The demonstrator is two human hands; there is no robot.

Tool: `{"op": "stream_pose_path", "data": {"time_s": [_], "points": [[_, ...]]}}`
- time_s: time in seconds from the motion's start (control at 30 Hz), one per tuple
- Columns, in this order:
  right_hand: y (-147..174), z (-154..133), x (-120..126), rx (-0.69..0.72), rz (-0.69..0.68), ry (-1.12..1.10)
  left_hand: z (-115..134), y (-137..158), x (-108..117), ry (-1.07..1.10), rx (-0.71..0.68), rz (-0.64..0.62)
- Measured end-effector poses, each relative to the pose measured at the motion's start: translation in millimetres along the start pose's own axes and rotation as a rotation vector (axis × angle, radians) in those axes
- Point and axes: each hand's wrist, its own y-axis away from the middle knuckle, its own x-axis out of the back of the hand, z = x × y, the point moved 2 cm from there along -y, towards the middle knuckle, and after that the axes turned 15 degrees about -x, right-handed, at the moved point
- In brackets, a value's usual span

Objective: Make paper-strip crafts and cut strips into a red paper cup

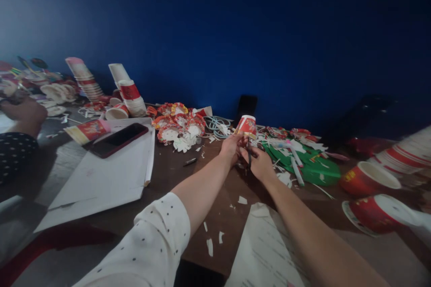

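Note:
My left hand (231, 147) is closed around the lower edge of a red paper cup (247, 125), which is tilted with its white end up. Close against it, my right hand (261, 161) grips a pair of scissors (249, 154) by dark handles. The blades are at the cup's edge, partly hidden by my fingers, so I cannot tell how far apart they are. Beyond my left hand lies a heap of cut red and white paper-cup flowers (180, 123). To the right of my hands, a green sheet (318, 170) carries markers (296, 171) and paper scraps.
On the left, a phone (119, 140) rests on a white board (111, 179). Stacked paper cups (133, 98) stand behind it. A co-worker's hand (25, 114) shows at far left. More cups (370, 177) sit at right, and a printed sheet (266, 246) lies in front.

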Motion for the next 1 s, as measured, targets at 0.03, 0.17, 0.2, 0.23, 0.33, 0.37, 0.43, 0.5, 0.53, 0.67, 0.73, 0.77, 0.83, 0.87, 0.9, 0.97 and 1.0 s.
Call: {"op": "stream_pose_path", "data": {"time_s": [0.03, 0.17, 0.2, 0.23, 0.33, 0.37, 0.43, 0.5, 0.53, 0.67, 0.73, 0.77, 0.83, 0.87, 0.9, 0.97, 1.0], "points": [[0.2, -0.2, 0.0, 0.004, -0.002, 0.000, -0.1, 0.3, -0.2, -0.002, 0.001, 0.003], [-0.1, 0.3, -0.1, 0.006, -0.012, -0.015, -0.6, 0.7, -0.3, 0.001, -0.010, -0.013], [-0.4, 0.6, -0.3, 0.005, -0.016, -0.020, -0.6, 0.8, -0.3, 0.002, -0.010, -0.021], [-0.6, 1.0, -0.4, 0.004, -0.017, -0.025, -0.5, 1.1, -0.4, 0.002, -0.010, -0.027], [-0.4, 1.2, -0.8, -0.002, -0.004, -0.016, 0.4, 2.9, -1.2, -0.009, -0.004, -0.030], [0.0, 0.8, -0.8, -0.004, 0.001, -0.011, 0.8, 3.6, -1.6, -0.013, -0.002, -0.029], [1.3, -0.7, -0.7, -0.007, 0.004, -0.010, 1.4, 4.8, -2.3, -0.017, -0.002, -0.026], [3.0, -2.9, -0.1, -0.009, 0.003, -0.006, 1.5, 5.0, -2.7, -0.017, -0.002, -0.028], [3.8, -4.0, 0.5, -0.005, 0.008, 0.004, 1.3, 4.7, -2.7, -0.017, -0.003, -0.026], [5.1, -6.2, 2.2, 0.033, 0.034, 0.056, 0.1, 2.6, -2.2, -0.020, -0.007, -0.018], [4.6, -5.4, 1.9, 0.042, 0.043, 0.066, -0.5, 2.0, -1.7, -0.022, -0.011, -0.014], [4.2, -4.8, 1.5, 0.042, 0.047, 0.069, -1.0, 1.8, -1.3, -0.023, -0.013, -0.016], [3.7, -3.7, 0.3, 0.045, 0.055, 0.075, -2.3, 1.4, -0.1, -0.027, -0.014, -0.022], [3.6, -3.3, -0.2, 0.047, 0.060, 0.080, -3.1, 1.2, 0.7, -0.029, -0.014, -0.031], [3.6, -2.9, -0.7, 0.050, 0.066, 0.087, -4.0, 0.9, 1.4, -0.031, -0.014, -0.041], [3.6, -2.5, -1.5, 0.059, 0.077, 0.104, -5.5, 0.4, 2.8, -0.034, -0.018, -0.060], [3.7, -2.4, -1.7, 0.061, 0.084, 0.109, -6.1, 0.4, 3.2, -0.036, -0.020, -0.069]]}}
